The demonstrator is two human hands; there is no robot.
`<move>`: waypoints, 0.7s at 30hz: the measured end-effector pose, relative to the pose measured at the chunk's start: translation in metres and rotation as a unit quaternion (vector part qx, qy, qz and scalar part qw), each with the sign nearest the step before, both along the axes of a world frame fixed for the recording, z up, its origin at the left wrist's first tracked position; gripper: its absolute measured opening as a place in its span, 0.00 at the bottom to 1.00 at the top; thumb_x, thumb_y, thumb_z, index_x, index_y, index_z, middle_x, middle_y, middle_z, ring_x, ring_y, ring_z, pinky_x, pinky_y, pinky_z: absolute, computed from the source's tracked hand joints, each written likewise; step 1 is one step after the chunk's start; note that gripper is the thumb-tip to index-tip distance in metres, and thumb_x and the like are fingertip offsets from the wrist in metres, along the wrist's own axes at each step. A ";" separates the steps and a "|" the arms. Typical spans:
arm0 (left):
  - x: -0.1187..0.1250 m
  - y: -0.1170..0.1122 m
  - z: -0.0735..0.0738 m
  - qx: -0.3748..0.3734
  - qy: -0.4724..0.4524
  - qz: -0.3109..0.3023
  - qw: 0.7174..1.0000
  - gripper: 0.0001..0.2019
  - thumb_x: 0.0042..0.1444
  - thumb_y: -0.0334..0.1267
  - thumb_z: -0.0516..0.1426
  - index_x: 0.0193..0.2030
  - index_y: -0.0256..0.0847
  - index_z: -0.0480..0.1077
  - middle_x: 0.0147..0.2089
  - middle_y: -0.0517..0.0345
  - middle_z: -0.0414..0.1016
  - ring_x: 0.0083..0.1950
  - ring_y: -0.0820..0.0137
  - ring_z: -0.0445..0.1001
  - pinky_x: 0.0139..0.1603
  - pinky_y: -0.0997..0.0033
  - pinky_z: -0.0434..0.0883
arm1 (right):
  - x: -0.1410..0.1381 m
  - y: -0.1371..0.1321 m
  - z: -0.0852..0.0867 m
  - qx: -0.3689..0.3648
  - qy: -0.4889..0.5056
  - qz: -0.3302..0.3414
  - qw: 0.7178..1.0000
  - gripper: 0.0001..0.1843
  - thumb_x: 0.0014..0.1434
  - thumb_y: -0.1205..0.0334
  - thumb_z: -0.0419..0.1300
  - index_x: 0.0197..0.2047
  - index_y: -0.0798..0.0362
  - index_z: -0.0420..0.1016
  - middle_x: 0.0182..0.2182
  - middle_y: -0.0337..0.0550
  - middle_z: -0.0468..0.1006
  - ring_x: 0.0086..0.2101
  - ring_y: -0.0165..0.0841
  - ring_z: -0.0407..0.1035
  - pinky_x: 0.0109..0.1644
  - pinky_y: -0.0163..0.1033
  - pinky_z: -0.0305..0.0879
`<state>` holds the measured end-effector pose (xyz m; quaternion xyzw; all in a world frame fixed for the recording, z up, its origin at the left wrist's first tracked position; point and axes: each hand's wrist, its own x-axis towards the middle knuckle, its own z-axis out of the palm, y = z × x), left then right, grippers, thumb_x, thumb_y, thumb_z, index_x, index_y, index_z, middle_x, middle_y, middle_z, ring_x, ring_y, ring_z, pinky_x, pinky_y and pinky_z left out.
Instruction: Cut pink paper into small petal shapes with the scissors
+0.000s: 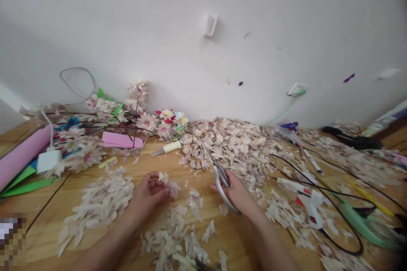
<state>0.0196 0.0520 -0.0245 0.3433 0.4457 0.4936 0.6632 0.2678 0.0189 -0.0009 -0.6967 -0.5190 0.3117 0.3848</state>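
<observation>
My left hand (152,190) is closed, thumb and fingers pinching a pale papery petal (173,189). A second pale flake (163,177) shows at its upper fingers. In my right hand (237,192) are scissors (219,173), their blades pointing up and away over the wooden table; the handles are partly hidden by the fingers. Beyond the blades spreads a large heap of papery skins (235,139). Loose petals (178,237) lie in front of and between my hands. Left of my left forearm is another petal pile (104,199).
A knife (165,148) with a pale handle lies near the heap. Artificial flowers (149,123) and pink rolled sheets (122,140) are at the back left. On the right, a white glue gun (310,207), black cables (318,184) and a green-handled tool (359,222) lie among petals.
</observation>
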 end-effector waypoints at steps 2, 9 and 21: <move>0.004 -0.005 0.000 -0.008 -0.005 -0.012 1.000 0.28 0.26 0.33 0.71 0.34 0.42 0.61 0.24 0.69 0.68 0.25 0.72 0.73 0.27 0.67 0.76 | -0.013 0.001 -0.002 0.015 0.015 0.003 1.000 0.15 0.43 0.50 0.60 0.31 0.48 0.61 0.22 0.33 0.69 0.24 0.34 0.64 0.28 0.36 0.58; 0.013 -0.021 0.004 -0.027 -0.008 -0.048 0.998 0.26 0.27 0.31 0.70 0.34 0.42 0.63 0.25 0.66 0.70 0.24 0.70 0.72 0.24 0.66 0.75 | -0.014 -0.009 0.020 -0.039 -0.059 0.045 0.996 0.15 0.48 0.48 0.58 0.32 0.47 0.58 0.23 0.36 0.71 0.24 0.35 0.65 0.27 0.36 0.57; 0.007 0.002 0.003 0.009 0.057 -0.002 0.998 0.24 0.31 0.34 0.68 0.35 0.42 0.61 0.28 0.64 0.70 0.27 0.68 0.75 0.33 0.60 0.76 | 0.001 -0.025 0.019 -0.150 -0.262 0.085 0.950 0.06 0.50 0.68 0.56 0.33 0.52 0.63 0.32 0.49 0.76 0.33 0.41 0.69 0.32 0.38 0.54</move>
